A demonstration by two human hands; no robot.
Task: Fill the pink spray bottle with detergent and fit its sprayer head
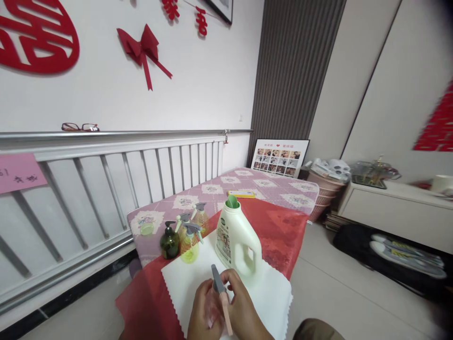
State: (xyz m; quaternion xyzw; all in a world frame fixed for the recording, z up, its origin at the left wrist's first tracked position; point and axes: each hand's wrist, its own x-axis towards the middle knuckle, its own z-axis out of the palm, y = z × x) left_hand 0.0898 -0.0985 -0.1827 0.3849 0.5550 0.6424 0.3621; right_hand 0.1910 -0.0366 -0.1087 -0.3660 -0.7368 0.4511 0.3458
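Near the front of the table I hold a spray bottle between both hands. Its trigger head (222, 295) is grey and pink, with the grey end tilted up and away from me. My left hand (205, 309) is wrapped round the pinkish see-through body. My right hand (239, 300) grips the head from the right, its fingers curled behind it. Most of the bottle is hidden by my hands. Just beyond them a large pale green jug (238, 243) with a handle stands upright, its mouth showing a green spout inside.
Left of the jug stand a dark green pump bottle (170, 241), a yellow spray bottle (190, 250) and more spray bottles (201, 219). A green cap (146, 229) and a yellow box (241, 194) lie on the patterned cloth. A white mat (276, 288) covers the red cloth (283, 222).
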